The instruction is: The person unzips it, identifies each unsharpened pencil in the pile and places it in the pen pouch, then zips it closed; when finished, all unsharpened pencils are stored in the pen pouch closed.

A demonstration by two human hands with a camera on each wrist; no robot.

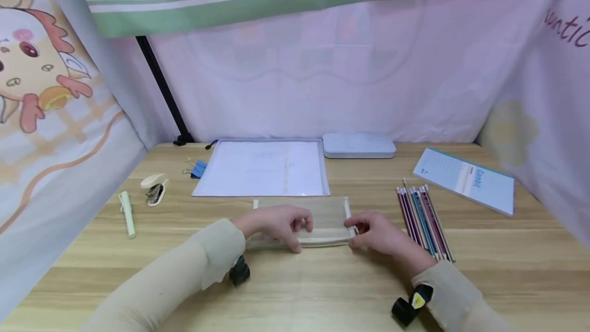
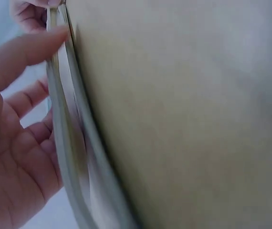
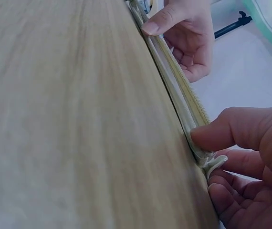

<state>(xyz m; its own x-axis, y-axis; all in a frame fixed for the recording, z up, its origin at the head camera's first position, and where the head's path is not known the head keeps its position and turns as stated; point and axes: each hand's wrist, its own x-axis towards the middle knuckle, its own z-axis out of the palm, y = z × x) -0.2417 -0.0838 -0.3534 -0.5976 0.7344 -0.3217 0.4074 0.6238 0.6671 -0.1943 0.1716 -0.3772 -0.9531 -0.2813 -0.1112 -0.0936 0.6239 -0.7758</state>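
Beige mesh pouch [image 1: 322, 219] lies crosswise on the desk [image 1: 322, 291] between both hands; left hand [image 1: 276, 225] pinches its near zip edge, right hand [image 1: 380, 234] pinches the right-end zip pull

Both my forearms reach in from below, sleeved to the wrists, and angle toward each other so that my hands sit close together, a little apart, low over the surface. My left hand [image 1: 276, 224] lies palm down, knuckles up, its fingers [image 2: 28, 47] bent and the thumb tucked under toward me, pinching at what lies beneath it. My right hand [image 1: 380, 234] comes in from the other side, turned toward the left one. Its thumb [image 3: 236, 129] presses down from above while the curled fingers below close against it in a pinch. Each wrist carries a small dark camera strapped on its underside.
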